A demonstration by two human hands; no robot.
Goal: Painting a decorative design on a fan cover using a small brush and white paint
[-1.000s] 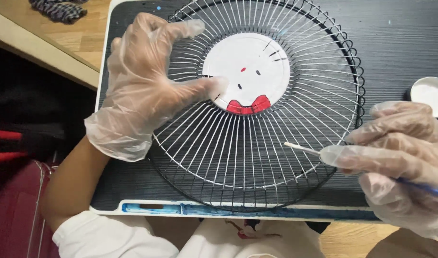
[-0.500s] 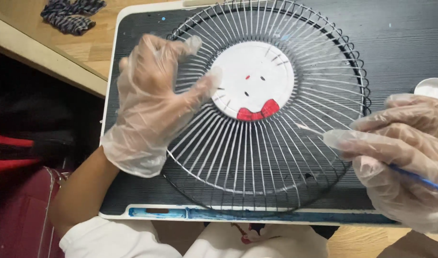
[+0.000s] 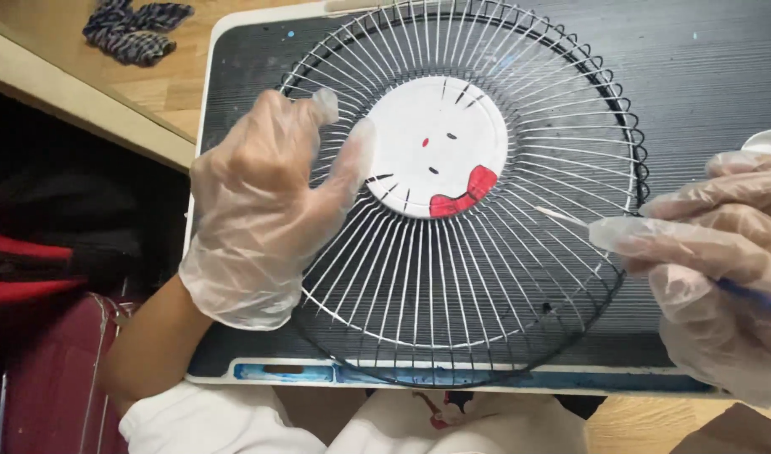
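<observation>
Resting flat, fingers spread, gloved left hand (image 3: 264, 206) pressed on round wire fan grille (image 3: 520, 277) beside its white painted centre disc (image 3: 440, 145). Gloved right hand (image 3: 713, 261) pinched thin blue-handled paintbrush (image 3: 570, 217), tip over right-side wires. Grille lay on dark ribbed board (image 3: 705, 76).

Wooden table (image 3: 163, 84) under dark ribbed board (image 3: 705, 76), cloth (image 3: 133, 29)

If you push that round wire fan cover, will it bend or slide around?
The wire fan cover looks stiff, since its thin spokes join outer rings. It is mostly gaps, so it is probably light and might slide on the dark board; the left hand presses on it. It lies flat, so rolling seems unlikely.
</observation>
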